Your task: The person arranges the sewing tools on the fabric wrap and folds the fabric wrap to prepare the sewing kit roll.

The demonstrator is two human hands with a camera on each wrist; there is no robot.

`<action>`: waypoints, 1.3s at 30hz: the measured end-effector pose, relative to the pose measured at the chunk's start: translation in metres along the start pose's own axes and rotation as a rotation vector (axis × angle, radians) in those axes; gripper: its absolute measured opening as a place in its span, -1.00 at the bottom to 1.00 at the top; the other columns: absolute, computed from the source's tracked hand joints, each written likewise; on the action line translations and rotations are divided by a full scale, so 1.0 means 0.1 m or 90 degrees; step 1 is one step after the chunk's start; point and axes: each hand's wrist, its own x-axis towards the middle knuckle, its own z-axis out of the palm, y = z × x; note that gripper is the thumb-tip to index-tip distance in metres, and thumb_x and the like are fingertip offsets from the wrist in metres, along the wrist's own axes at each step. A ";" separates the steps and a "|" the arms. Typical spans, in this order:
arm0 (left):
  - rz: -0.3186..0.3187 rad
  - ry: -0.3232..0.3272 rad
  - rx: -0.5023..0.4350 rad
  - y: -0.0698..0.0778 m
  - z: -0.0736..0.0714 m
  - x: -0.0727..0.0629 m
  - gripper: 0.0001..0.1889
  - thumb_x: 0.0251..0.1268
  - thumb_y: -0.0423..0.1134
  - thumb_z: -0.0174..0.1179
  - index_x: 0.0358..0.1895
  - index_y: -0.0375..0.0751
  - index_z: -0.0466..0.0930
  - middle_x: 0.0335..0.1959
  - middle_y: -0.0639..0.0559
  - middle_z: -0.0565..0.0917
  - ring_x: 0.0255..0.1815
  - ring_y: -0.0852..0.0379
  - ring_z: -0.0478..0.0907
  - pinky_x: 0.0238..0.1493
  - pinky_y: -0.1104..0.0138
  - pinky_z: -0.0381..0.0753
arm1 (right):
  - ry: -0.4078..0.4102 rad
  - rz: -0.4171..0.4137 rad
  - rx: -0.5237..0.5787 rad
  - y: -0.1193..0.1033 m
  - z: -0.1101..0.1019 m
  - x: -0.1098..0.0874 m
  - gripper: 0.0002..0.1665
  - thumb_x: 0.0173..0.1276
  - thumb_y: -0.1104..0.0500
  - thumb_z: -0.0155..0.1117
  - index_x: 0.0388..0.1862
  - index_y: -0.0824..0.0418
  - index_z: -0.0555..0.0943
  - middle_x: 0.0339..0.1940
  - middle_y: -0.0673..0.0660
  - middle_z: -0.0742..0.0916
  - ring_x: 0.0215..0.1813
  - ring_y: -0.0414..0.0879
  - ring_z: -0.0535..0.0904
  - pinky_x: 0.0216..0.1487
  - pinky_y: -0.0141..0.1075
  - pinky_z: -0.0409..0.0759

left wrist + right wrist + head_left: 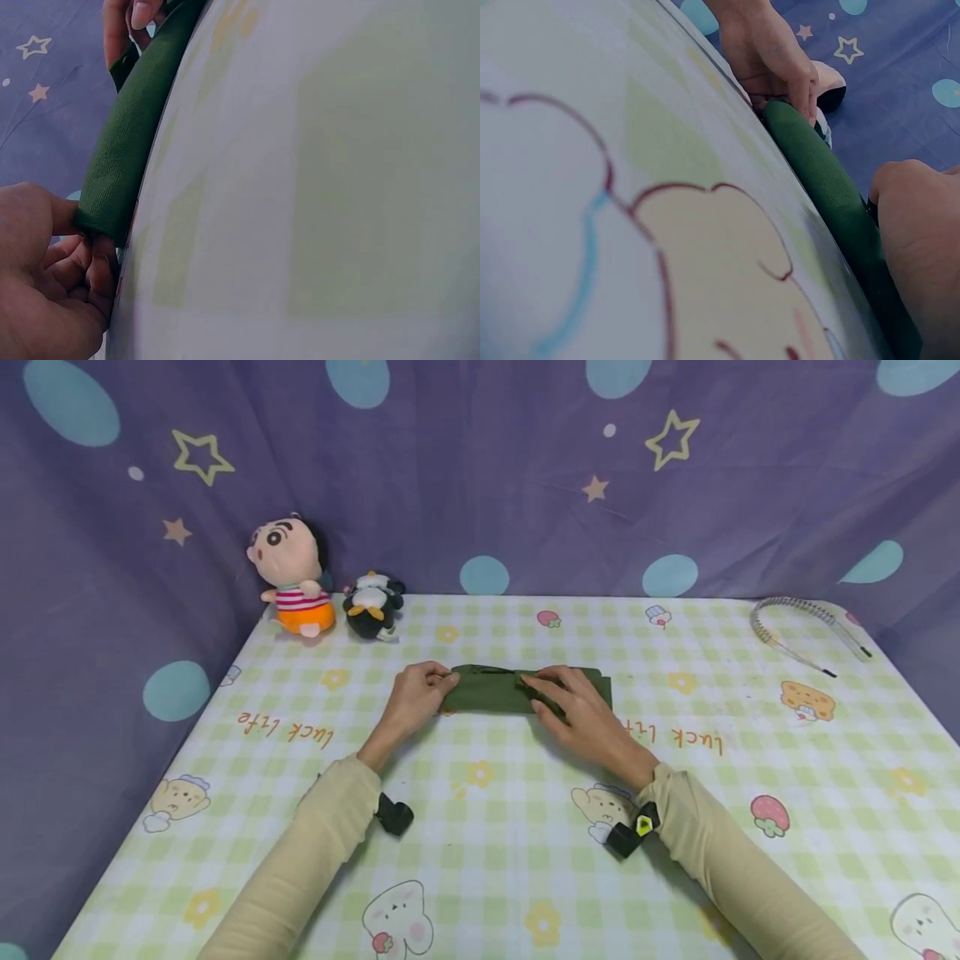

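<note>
A dark green folded cloth (491,692) lies crosswise in the middle of the table as a long, narrow, thick strip. My left hand (414,700) pinches its left end; in the left wrist view the thumb is on top and the curled fingers are tucked below the cloth's end. Over the right half of the strip is my right hand (581,718), its thumb and forefinger pinching a fold along the top. The back of that hand (922,240) hides its fingertips in the right wrist view. Past it, the cloth's right end shows in the head view.
A checked tablecloth (480,843) covers the table. At the back left stand a plush doll (300,581) in orange shorts and a small black-and-white plush penguin (371,606). A headband (772,631) lies at the back right. A purple curtain (480,485) hangs behind.
</note>
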 end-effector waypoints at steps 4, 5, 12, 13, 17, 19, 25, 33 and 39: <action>-0.002 -0.001 0.004 -0.01 0.02 0.00 -0.74 0.59 -0.18 0.20 -0.02 -0.36 0.69 -0.46 -0.08 0.67 -0.58 0.12 0.43 -0.43 0.22 0.45 | -0.003 -0.003 -0.011 0.01 0.00 -0.01 -0.51 0.54 0.21 0.27 0.39 0.32 0.56 0.23 0.26 0.60 0.23 0.17 0.49 0.18 0.05 0.49; -0.002 -0.002 0.005 -0.01 0.02 0.00 -0.73 0.59 -0.17 0.20 -0.02 -0.36 0.69 -0.45 -0.08 0.67 -0.58 0.12 0.43 -0.43 0.23 0.45 | -0.007 -0.008 -0.019 0.02 -0.01 -0.01 -0.51 0.54 0.21 0.28 0.38 0.32 0.57 0.23 0.26 0.60 0.23 0.17 0.49 0.18 0.05 0.50; -0.002 -0.006 0.009 0.01 0.03 0.01 -0.73 0.59 -0.17 0.19 0.00 -0.36 0.69 -0.36 -0.12 0.71 -0.54 0.10 0.48 -0.43 0.22 0.45 | -0.032 -0.117 -0.169 0.02 -0.08 0.00 -0.55 0.47 0.21 0.32 0.28 0.37 0.64 0.17 0.28 0.64 0.14 0.17 0.56 0.16 0.06 0.53; -0.002 -0.007 0.011 0.01 0.03 0.01 -0.73 0.59 -0.17 0.19 0.00 -0.36 0.68 -0.34 -0.13 0.72 -0.53 0.09 0.49 -0.42 0.22 0.46 | -0.035 -0.135 -0.195 0.01 -0.09 0.01 -0.56 0.46 0.21 0.33 0.25 0.37 0.66 0.16 0.27 0.65 0.13 0.17 0.56 0.14 0.05 0.54; -0.003 -0.007 0.021 0.01 0.02 0.00 -0.73 0.59 -0.18 0.19 0.01 -0.37 0.68 -0.29 -0.15 0.73 -0.49 0.08 0.53 -0.37 0.20 0.49 | -0.056 -0.183 -0.274 -0.02 -0.11 0.07 -0.64 0.44 0.20 0.36 0.12 0.37 0.73 0.08 0.25 0.66 0.09 0.17 0.57 0.10 0.03 0.56; -0.004 -0.007 0.024 0.01 0.01 0.00 -0.73 0.59 -0.18 0.19 0.01 -0.37 0.68 -0.30 -0.15 0.73 -0.50 0.07 0.52 -0.36 0.20 0.50 | -0.069 -0.194 -0.301 -0.05 -0.11 0.10 -0.68 0.44 0.21 0.35 0.08 0.37 0.74 0.04 0.24 0.65 0.07 0.15 0.57 0.05 -0.01 0.57; -0.002 -0.009 0.026 0.00 0.01 0.01 -0.73 0.60 -0.19 0.18 -0.01 -0.37 0.67 -0.36 -0.12 0.70 -0.55 0.11 0.45 -0.40 0.21 0.45 | -0.088 -0.211 -0.362 -0.12 -0.12 0.19 -0.75 0.44 0.21 0.26 -0.07 0.35 0.75 -0.09 0.19 0.62 -0.06 0.10 0.56 -0.10 -0.08 0.53; -0.005 -0.016 0.033 0.02 -0.03 0.00 -0.73 0.60 -0.18 0.17 0.00 -0.36 0.67 -0.29 -0.15 0.71 -0.51 0.08 0.49 -0.38 0.20 0.46 | -0.077 -0.222 -0.365 -0.16 -0.08 0.27 -0.86 0.37 0.22 0.33 -0.34 0.29 0.68 -0.22 0.16 0.57 -0.25 0.07 0.50 -0.21 -0.11 0.55; -0.003 -0.020 0.026 0.01 -0.03 0.02 -0.73 0.61 -0.19 0.17 0.01 -0.37 0.66 -0.29 -0.15 0.71 -0.51 0.08 0.50 -0.43 0.21 0.45 | -0.076 -0.201 -0.330 -0.17 -0.08 0.29 -0.85 0.38 0.26 0.26 -0.38 0.29 0.68 -0.23 0.16 0.56 -0.32 0.04 0.46 -0.25 -0.15 0.56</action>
